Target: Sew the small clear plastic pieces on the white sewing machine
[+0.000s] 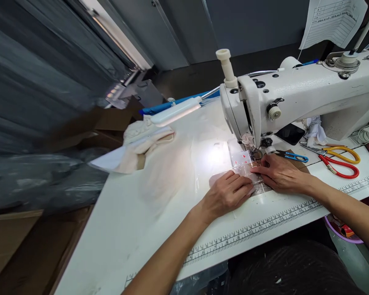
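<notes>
A white sewing machine (pixel 298 92) stands over the work, its presser foot (pixel 256 155) down near a pale, thin piece of fabric (pixel 241 169) with small red marks. My left hand (pixel 229 191) rests on the fabric's near left side, fingers curled together and gripping its edge. Close to the right of the presser foot, my right hand (pixel 278 174) pinches the fabric's edge between thumb and fingers. Part of the fabric is hidden under both hands. Blue thread snips (pixel 292 156) lie just behind my right hand.
Scissors with red and yellow handles (pixel 341 159) and a black phone (pixel 290 134) lie to the right. A lit lamp (pixel 176 111) and folded cream fabric (pixel 147 149) sit at the back left. A printed ruler (pixel 252 233) runs along the table's front edge.
</notes>
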A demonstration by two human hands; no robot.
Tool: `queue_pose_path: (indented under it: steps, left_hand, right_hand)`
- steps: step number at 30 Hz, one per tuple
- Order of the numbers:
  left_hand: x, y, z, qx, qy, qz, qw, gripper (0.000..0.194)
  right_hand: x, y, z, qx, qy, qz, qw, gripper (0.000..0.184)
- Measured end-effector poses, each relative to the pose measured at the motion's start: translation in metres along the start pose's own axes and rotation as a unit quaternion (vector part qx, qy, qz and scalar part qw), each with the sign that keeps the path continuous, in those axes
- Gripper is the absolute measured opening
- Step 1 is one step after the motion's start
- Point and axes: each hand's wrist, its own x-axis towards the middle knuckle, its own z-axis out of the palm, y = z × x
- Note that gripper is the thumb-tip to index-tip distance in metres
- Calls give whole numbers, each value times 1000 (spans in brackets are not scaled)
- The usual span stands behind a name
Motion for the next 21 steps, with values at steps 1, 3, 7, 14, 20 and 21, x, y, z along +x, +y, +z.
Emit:
queue_pose_path:
  steps: [1, 3, 7, 14, 20, 21]
  left_hand:
    - [0, 0, 0, 2, -1, 3, 1000, 9]
    - [0, 0, 0, 6, -1, 1, 1000, 9]
    - [0, 1, 2, 10, 8, -12, 1000, 10]
    - [-1, 1, 3, 13, 37, -39, 998, 11]
    - [-2, -1, 3, 10, 39, -38, 998, 10]
    - [-2, -1, 3, 9, 39, -36, 999, 10]
  right_hand:
    - [1, -2, 0, -13, -10, 12, 1000, 33]
    - [2, -3, 0, -18, -19, 34, 999, 31]
    - [-2, 2, -2, 69, 8, 41, 997, 33]
    - [-8, 12, -3, 114, 25, 6, 993, 39]
    - [-7, 9, 0, 79, 22, 2, 997, 42]
    - [-7, 9, -1, 81, 23, 4, 996, 42]
